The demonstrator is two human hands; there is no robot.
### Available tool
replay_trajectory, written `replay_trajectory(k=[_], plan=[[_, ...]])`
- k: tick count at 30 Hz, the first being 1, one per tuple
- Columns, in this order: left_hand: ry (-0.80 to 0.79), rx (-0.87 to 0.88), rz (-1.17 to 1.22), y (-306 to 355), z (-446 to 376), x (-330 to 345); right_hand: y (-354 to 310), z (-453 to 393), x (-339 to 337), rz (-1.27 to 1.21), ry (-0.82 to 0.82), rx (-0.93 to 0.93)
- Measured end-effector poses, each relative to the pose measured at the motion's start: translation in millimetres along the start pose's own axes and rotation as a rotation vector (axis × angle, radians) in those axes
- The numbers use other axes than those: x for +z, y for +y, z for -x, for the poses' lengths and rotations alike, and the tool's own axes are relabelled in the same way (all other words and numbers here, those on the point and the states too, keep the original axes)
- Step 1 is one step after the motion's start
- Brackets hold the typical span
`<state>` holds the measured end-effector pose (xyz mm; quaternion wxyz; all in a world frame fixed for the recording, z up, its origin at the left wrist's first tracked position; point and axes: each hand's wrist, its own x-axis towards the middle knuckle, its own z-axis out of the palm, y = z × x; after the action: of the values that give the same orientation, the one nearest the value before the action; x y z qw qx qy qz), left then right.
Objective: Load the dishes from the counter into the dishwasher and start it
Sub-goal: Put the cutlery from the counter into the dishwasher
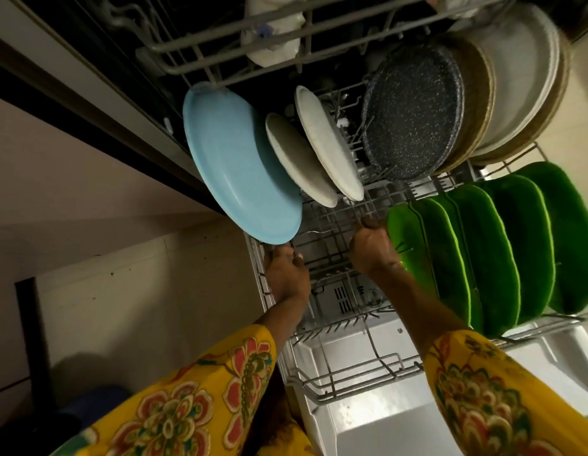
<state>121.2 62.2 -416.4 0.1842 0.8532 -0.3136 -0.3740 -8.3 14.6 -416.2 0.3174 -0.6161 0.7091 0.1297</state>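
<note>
Gripping blue plate (240, 162) at bottom rim: left hand (286, 274), plate upright in rack (335, 225). Right of it, right hand (371, 248) curled on nearest green plate (414, 251), row of green plates beyond.

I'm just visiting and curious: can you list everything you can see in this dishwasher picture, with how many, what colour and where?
Round light-blue plate: one, standing at the lower rack's left end.
Small speckled off-white plates: two, just right of the blue one.
Dark speckled round plate: one, upper right.
Beige and white large plates: several stacked behind it; count unclear.
Green leaf-shaped plates: about five, right side.
Grey wire lower rack: one, pulled out.
Upper rack: one, grey, above.
Open white dishwasher door: one, below.
Left hand: grips the rack near the blue plate.
Right hand: grips the rack beside the green plates.
</note>
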Motion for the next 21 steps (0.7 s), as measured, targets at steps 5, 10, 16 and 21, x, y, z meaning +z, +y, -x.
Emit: replay_trajectory(k=[5,10,16,21], plan=[[-0.088,-0.047,0.056,4.1,37.7,-8.0,-14.1,38.3,-7.5,-0.053,0.034,-0.06],[-0.111,-0.064,0.126,26.3,65.9,-39.1,-29.1,82.9,-29.5,-0.117,0.05,-0.025],[-0.173,-0.142,0.286,55.8,95.6,-90.0,-54.8,144.2,-69.8,-0.167,0.03,-0.008],[-0.099,-0.199,0.501,85.3,127.0,-152.2,-88.0,200.0,-120.9,-0.222,0.02,-0.029]])
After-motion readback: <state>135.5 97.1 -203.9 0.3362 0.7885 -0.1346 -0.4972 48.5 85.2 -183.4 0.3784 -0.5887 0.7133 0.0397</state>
